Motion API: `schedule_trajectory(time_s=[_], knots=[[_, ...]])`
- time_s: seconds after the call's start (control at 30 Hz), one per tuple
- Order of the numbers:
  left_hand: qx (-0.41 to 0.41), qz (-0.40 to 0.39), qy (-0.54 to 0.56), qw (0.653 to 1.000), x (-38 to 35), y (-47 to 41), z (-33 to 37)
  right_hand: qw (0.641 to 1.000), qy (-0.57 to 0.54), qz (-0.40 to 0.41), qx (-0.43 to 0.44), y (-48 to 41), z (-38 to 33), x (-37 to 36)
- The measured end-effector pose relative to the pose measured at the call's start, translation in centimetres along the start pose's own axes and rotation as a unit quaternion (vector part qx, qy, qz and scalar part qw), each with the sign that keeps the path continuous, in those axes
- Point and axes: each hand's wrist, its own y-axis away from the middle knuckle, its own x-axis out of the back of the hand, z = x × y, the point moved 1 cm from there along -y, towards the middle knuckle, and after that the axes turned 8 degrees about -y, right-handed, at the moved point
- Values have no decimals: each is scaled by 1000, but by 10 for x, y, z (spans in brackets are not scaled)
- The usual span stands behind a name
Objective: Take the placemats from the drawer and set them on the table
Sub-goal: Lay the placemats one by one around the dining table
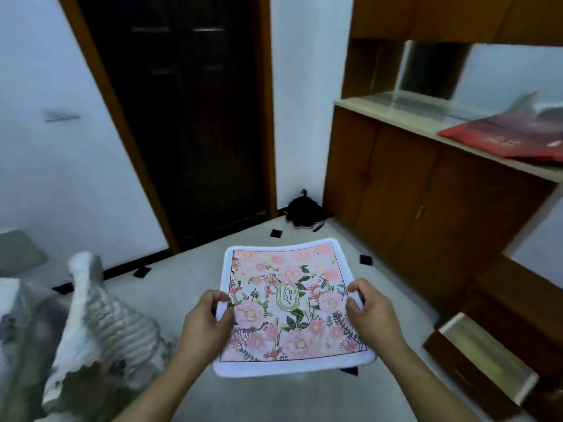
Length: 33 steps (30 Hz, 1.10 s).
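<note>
A pink floral placemat (289,303) with a white border and a "GARDEN" label in its middle is held flat in the air over the pale floor. My left hand (207,321) pinches its left edge and my right hand (370,312) pinches its right edge. A wooden drawer (484,360) stands pulled open at the lower right, below my right arm. What lies inside it cannot be made out.
A wooden cabinet (411,190) with a pale counter (396,112) runs along the right, with a red bag (511,137) on it. A dark door (189,117) is ahead. A black bag (303,210) sits in the corner. Grey and white striped fabric (100,315) lies at the left.
</note>
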Motion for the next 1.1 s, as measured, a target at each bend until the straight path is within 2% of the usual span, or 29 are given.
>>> schedule_trajectory(time_s=[0.2, 0.33, 0.5, 0.8, 0.93, 1.1], knots=[[105, 125, 7, 987, 49, -80, -23, 982, -2, -161, 97, -160, -76, -102], [151, 161, 24, 975, 72, -142, -56, 967, -19, -216, 134, -239, -118, -181], [164, 187, 27, 968, 98, -259, -89, 964, -3, -218, 154, -333, -160, -266], [173, 174, 25, 969, 138, -445, -104, 961, 3, -232, 151, -495, -221, -370], [214, 239, -15, 947, 168, -506, -132, 934, -4, -310, 176, -564, -258, -459], [312, 339, -25, 887, 204, -540, -166, 871, -32, -431, 233, -623, -330, -582]])
